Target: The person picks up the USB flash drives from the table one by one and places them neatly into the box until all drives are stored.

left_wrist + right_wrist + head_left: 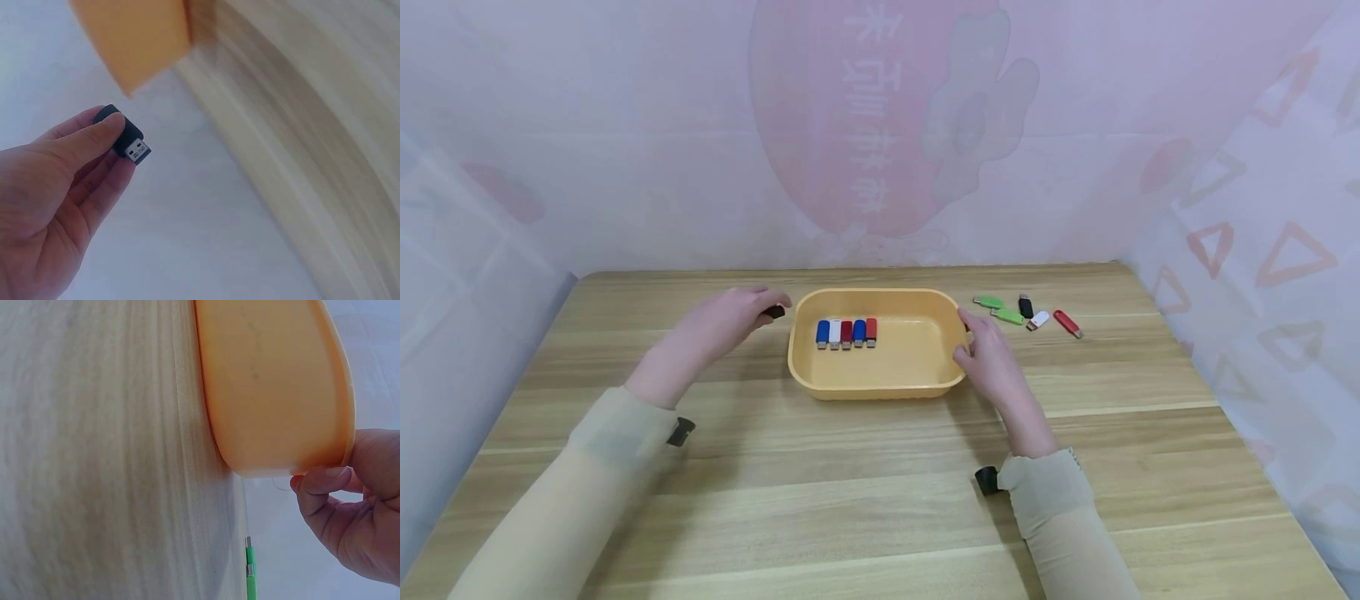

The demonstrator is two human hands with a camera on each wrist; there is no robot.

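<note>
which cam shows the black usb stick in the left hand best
The left wrist view: the black USB stick fills the frame, pinched by the left hand. In the head view it's a dark speck; the right wrist view misses it.

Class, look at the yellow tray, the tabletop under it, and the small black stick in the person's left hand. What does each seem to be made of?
Yellow rounded tray: probably moulded plastic, smooth, even colour, soft sheen.
Tabletop: wood or wood-look laminate, pale plank grain, matt.
Small black USB stick: black plastic body, silvery metal plug, pinched by the left hand.
</note>
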